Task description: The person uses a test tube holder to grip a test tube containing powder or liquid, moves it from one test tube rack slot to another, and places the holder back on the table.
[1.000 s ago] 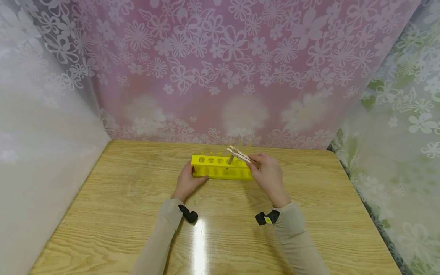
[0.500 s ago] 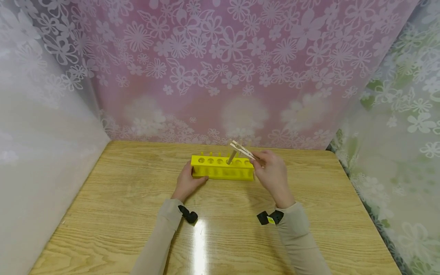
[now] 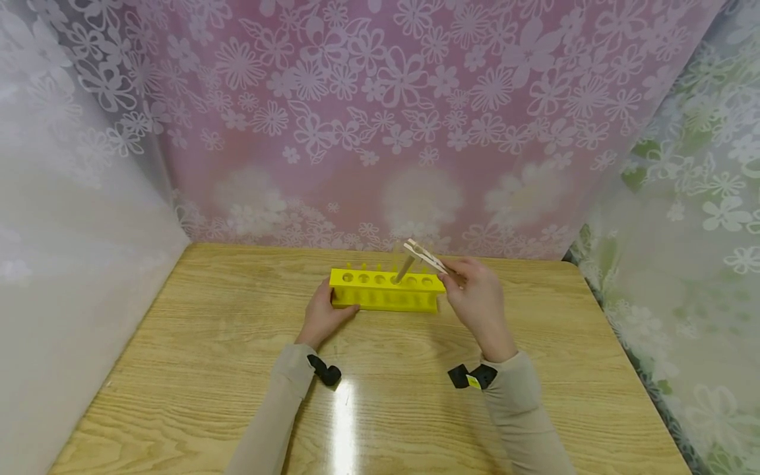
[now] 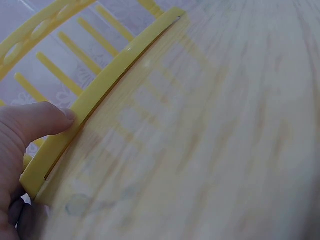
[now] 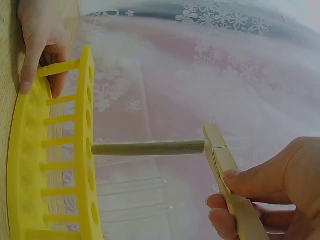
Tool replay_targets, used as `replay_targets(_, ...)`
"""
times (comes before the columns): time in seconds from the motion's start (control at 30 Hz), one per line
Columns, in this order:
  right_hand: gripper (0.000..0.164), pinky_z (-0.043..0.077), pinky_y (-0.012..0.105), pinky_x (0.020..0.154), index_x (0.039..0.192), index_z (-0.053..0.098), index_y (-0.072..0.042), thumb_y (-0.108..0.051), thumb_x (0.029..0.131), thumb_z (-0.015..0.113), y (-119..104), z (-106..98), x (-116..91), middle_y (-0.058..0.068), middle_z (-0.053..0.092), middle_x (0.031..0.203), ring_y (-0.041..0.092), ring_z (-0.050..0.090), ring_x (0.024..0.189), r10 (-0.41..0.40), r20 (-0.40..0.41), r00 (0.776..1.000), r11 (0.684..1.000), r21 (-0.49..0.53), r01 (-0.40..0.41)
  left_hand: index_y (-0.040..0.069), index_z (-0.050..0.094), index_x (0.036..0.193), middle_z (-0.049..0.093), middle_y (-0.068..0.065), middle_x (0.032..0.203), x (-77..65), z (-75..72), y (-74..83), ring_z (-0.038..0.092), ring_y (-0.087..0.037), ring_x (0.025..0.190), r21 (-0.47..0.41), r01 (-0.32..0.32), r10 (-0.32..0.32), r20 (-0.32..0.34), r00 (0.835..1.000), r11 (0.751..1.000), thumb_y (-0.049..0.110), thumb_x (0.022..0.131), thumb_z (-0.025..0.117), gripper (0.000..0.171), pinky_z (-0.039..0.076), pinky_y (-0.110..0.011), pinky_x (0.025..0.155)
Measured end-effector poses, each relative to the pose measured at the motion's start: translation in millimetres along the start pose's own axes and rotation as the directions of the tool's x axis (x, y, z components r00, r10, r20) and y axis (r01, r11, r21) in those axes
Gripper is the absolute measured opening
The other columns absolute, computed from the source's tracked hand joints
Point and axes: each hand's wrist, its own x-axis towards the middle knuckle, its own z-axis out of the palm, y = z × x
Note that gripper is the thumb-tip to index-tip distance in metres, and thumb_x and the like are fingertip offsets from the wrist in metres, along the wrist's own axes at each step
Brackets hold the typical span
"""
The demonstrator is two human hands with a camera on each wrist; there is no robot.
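Note:
My left hand point(image 3: 322, 315) grips the left end of a yellow test tube rack point(image 3: 386, 306), its thumb point(image 4: 52, 120) lying on the bottom rail in the left wrist view. A wooden test tube holder point(image 5: 244, 217) is in my right hand point(image 3: 477, 300), pinched between thumb and fingers. The holder's jaws clamp the upper end of a test tube point(image 5: 150, 148) with a dull grey-green look. In the head view this tube leans to the right, above the rack. Its lower end is right at one of the round holes in the top rail.
Two clear test tubes point(image 5: 132, 186) stick up behind the rack in the right wrist view. Short yellow pegs line the rack's back. The wooden table point(image 3: 225, 369) ends at a pink flowered curtain point(image 3: 380, 132), with pale curtains at both sides.
My right hand has moved up and to the right with the holder, and the test tube has risen in the rack's hole and tilted. The left hand and rack stay put.

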Motion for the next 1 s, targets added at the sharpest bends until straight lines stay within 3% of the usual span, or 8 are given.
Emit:
replay_targets(0.4,0.025,0.052,0.045,0.063,0.112,0.075,-0.001,-0.003,0.086,0.075,1,-8,0,0.013,0.069,0.092,0.03,0.065,0.075,-0.03,-0.051,0.998,1.0,0.0,0.03,0.014,0.048,0.141,0.056,-0.007,0.128,-0.6,-1.3,3.6,0.057,-0.025,0.113,0.003,-0.005,0.005,0.005,1.0,1.0,0.029,0.078,0.085,0.075,0.046,-0.046,0.099)
replay_targets(1.0,0.026,0.052,0.048,0.066,0.113,0.075,-0.002,-0.002,0.087,0.074,6,-17,-4,0.014,0.07,0.1,0.032,0.066,0.08,-0.016,-0.06,0.998,1.0,-0.023,0.015,0.013,0.049,0.139,0.057,-0.007,0.126,-1.0,-2.3,5.6,0.057,-0.025,0.113,0.008,-0.004,0.004,0.006,1.0,1.0,0.028,0.077,0.085,0.073,0.045,-0.045,0.1)
